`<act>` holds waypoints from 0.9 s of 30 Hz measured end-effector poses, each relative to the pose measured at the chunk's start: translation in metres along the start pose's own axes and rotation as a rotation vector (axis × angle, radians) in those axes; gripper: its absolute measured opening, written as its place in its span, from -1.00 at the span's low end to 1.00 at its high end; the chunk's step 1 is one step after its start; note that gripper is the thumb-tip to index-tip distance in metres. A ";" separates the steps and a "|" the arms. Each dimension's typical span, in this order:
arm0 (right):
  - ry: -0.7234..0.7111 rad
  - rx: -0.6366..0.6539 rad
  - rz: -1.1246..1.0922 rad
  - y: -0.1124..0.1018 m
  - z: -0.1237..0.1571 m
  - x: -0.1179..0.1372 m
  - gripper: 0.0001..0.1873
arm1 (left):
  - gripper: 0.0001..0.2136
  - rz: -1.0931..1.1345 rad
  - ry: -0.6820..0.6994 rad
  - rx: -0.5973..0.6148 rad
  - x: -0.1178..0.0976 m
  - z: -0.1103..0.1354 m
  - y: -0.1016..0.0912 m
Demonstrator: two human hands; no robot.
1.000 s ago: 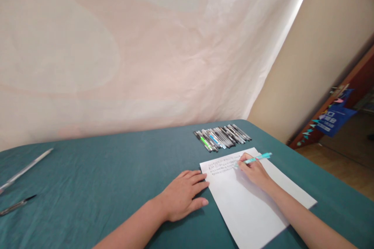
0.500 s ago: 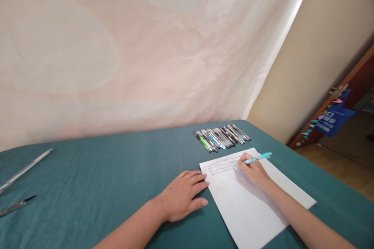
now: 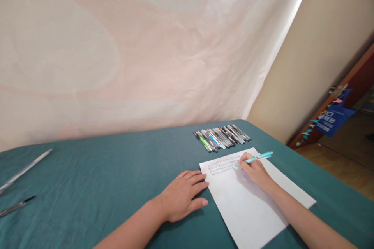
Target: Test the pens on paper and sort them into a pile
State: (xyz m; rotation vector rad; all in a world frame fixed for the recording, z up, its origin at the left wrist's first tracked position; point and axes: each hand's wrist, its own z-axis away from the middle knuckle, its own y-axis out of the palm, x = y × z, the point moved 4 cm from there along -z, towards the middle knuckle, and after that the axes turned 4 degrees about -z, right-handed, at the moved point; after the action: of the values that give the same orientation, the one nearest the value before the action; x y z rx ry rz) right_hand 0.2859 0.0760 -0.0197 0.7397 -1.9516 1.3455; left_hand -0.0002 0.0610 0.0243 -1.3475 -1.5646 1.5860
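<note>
My right hand (image 3: 254, 170) is closed around a turquoise pen (image 3: 260, 157), whose tip end points down and left onto a sheet of white paper (image 3: 248, 210). Several lines of small dark handwriting (image 3: 222, 166) fill the top left part of the sheet. The characters are too small to read. My left hand (image 3: 185, 194) lies flat with fingers spread, its fingertips touching the paper's left edge and its palm on the teal cloth.
Beyond the paper, a row of several pens (image 3: 222, 138) lies side by side on the teal tablecloth (image 3: 111, 179). At the far left are a clear whitish pen (image 3: 26, 171) and a dark-tipped pen (image 3: 17, 206). A pale curtain (image 3: 146, 54) hangs behind the table.
My right hand and the pen have shifted very slightly to the right along the line of writing. The left hand and the paper stay where they were.
</note>
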 end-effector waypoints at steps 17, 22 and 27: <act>-0.262 0.132 0.281 0.014 0.013 0.036 -0.64 | -0.61 -0.004 0.017 -0.063 -0.005 0.002 -0.007; -0.571 0.189 0.715 0.042 0.018 0.075 -0.73 | -0.56 -0.027 0.065 -0.073 -0.012 0.000 -0.007; -0.717 0.166 0.841 0.078 0.011 0.112 -0.84 | -0.50 -0.087 0.138 -0.061 -0.015 0.001 -0.003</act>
State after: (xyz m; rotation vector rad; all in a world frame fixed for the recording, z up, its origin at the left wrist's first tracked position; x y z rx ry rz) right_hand 0.1544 0.0802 0.0184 0.5161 -2.9525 1.9130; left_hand 0.0039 0.0476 0.0316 -1.3707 -1.5770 1.3742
